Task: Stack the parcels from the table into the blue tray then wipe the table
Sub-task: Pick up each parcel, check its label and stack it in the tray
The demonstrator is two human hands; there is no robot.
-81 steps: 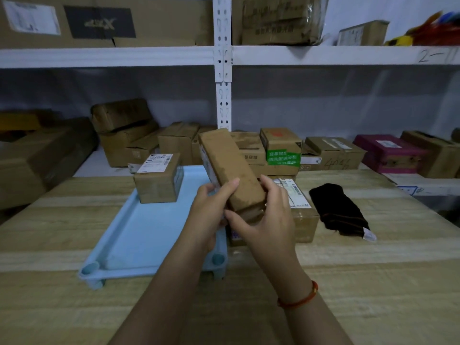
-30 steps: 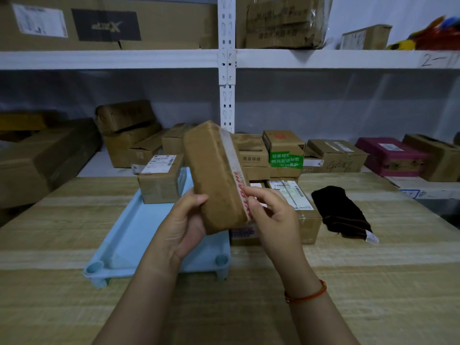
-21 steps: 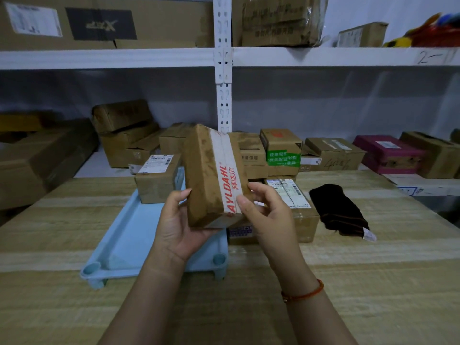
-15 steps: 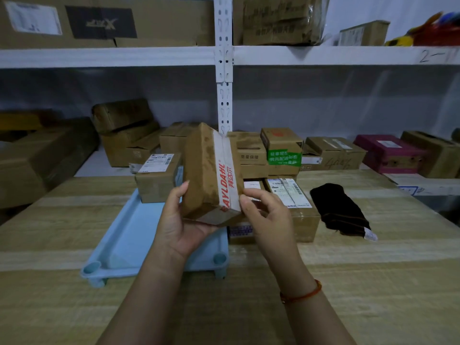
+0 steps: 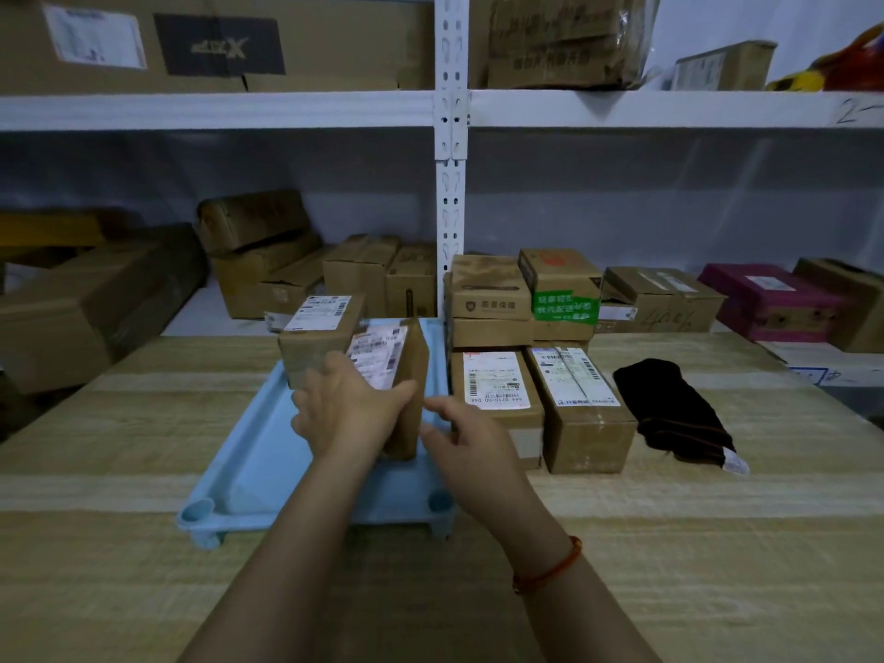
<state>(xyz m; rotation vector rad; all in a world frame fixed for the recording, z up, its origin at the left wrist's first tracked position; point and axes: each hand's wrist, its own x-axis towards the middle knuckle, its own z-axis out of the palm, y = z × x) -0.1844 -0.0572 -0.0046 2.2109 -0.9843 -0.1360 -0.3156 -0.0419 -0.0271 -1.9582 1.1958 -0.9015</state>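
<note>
A long brown parcel [image 5: 406, 375] with a white label lies in the blue tray [image 5: 258, 466], right beside a squarer labelled parcel [image 5: 318, 337] at the tray's far end. My left hand [image 5: 349, 404] grips the long parcel from above at its near end. Just to the right, my right hand [image 5: 459, 433] hovers beside the parcel with relaxed, spread fingers and holds nothing. Two labelled parcels [image 5: 497, 394] [image 5: 583, 409] lie side by side on the wooden table [image 5: 669, 543], right of the tray. A black cloth [image 5: 674, 413] lies further right.
Behind the table, a white shelf rack [image 5: 449, 184] holds several cardboard boxes, with a stack [image 5: 521, 299] just past the two table parcels and a magenta box [image 5: 770, 299] at the right. Large cartons [image 5: 95, 299] sit at the left.
The long parcel was held up and turned in both hands; now it has gone down into the tray next to the first parcel. My right hand has come off it.
</note>
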